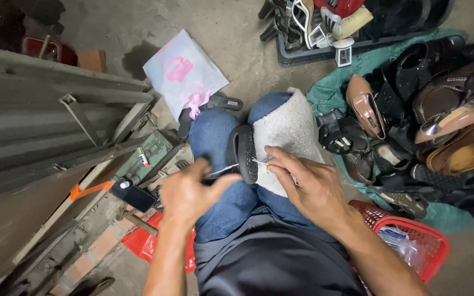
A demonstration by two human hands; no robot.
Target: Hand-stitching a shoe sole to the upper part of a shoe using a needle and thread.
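Note:
A black shoe [243, 151] stands on edge between my knees, sole toward me, on a grey fleecy cloth [292, 129] draped over my right thigh. My left hand [190, 192] hovers just left of the shoe, fingers curled around a dark tool handle, with a thin light thread [223, 169] running from it to the shoe. My right hand [303, 183] rests on the cloth beside the shoe, thumb and forefinger pinching the thread or a needle at the sole's edge.
A heap of shoes [423, 115] lies on green sheeting at right. Near my right elbow sits a red basket [418, 233]. A black crate of shoes [325, 33] stands at the top. A grey metal bench [56, 126] and tools fill the left, with a white plastic bag [185, 71] on the concrete floor.

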